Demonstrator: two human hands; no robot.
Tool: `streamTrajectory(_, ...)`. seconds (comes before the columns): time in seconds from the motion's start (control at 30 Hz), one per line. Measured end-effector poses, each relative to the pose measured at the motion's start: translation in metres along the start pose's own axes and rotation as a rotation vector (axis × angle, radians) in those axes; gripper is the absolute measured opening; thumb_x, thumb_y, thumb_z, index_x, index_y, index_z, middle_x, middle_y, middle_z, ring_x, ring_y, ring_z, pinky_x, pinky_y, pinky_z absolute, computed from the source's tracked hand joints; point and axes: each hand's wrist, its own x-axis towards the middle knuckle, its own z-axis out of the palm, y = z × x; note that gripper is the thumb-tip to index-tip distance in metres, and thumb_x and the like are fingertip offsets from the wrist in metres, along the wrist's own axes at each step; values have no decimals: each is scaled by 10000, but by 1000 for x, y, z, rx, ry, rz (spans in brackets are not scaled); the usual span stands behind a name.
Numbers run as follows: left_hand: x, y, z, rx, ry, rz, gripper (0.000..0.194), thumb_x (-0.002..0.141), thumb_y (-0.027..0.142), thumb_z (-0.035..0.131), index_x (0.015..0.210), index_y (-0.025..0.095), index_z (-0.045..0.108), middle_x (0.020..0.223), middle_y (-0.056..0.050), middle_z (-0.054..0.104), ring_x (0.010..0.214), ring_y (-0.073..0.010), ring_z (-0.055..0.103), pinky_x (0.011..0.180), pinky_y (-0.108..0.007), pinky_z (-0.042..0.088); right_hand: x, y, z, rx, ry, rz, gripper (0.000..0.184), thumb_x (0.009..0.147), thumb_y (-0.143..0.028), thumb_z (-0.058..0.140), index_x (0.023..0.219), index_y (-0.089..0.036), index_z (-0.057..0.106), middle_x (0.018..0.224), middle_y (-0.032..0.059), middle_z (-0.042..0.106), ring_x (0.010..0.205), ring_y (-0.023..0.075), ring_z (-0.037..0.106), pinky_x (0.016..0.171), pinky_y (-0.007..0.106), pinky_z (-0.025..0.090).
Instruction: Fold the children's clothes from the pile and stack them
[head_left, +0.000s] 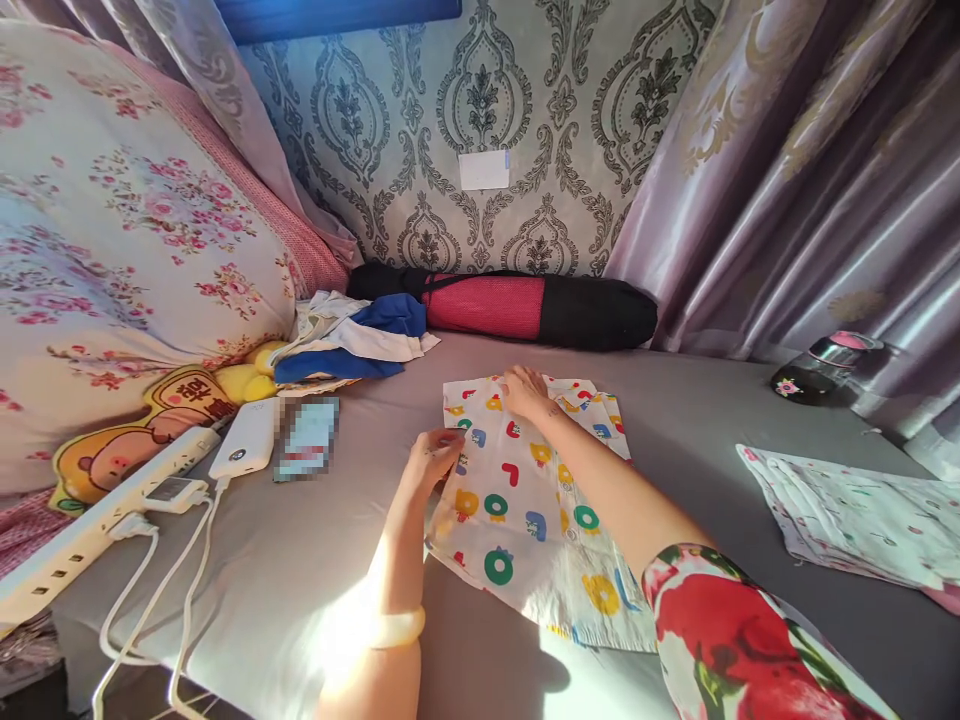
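Observation:
A white shirt (517,500) with colourful letter shapes and a front row of buttons lies on the grey bed sheet, folded in along its left side. At its left edge, my left hand (436,458) is closed on the fabric, with the fingertips partly hidden. My right hand (525,392) reaches across to the top edge near the collar, its bent fingers closed on the cloth there. The right forearm covers part of the shirt's right side. Sunlight falls on the lower hem.
Folded patterned cloth (862,515) lies to the right, near a dark lidded jar (821,370). A black-and-red rolled bag (487,308) rests by the wall. Leftward are crumpled clothes (360,335), a blurred phone (307,440), a white power bank (244,440) and a power strip (112,525) with cables.

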Motion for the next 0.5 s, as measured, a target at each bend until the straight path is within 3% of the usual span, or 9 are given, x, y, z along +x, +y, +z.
streamTrajectory(0.13, -10, 6, -9, -45, -85, -54, 303, 743, 419, 669, 839, 133, 692, 583, -12, 608, 472, -117, 526, 395, -200, 309, 9, -51, 2, 108, -78, -60, 343, 979, -292, 397, 1170, -213, 670, 1224, 110, 672, 1161, 236, 607, 935, 318, 452)
streamTrajectory(0.33, -22, 9, -22, -33, -219, -40, 337, 780, 491, 659, 752, 155, 665, 591, -18, 596, 424, -89, 470, 382, -220, 213, 13, -107, 19, 124, -166, -20, 525, 912, -505, 523, 1251, -117, 627, 1322, 218, 593, 1207, 299, 587, 947, 362, 472)
streamTrajectory(0.43, -24, 8, -25, -16, -266, -7, 367, 746, 534, 692, 699, 171, 666, 531, -11, 552, 408, -100, 466, 381, -236, 207, 11, -117, 21, 128, -202, -6, 519, 837, -423, 643, 1255, -116, 625, 1379, 232, 532, 1213, 309, 581, 961, 375, 483)
streamTrajectory(0.5, -23, 7, -26, -12, -276, 19, 368, 706, 548, 725, 656, 188, 663, 495, -3, 520, 401, -110, 473, 376, -240, 221, 9, -117, 19, 147, -213, -8, 432, 800, -290, 671, 1207, -145, 656, 1318, 202, 592, 1178, 297, 608, 933, 361, 503)
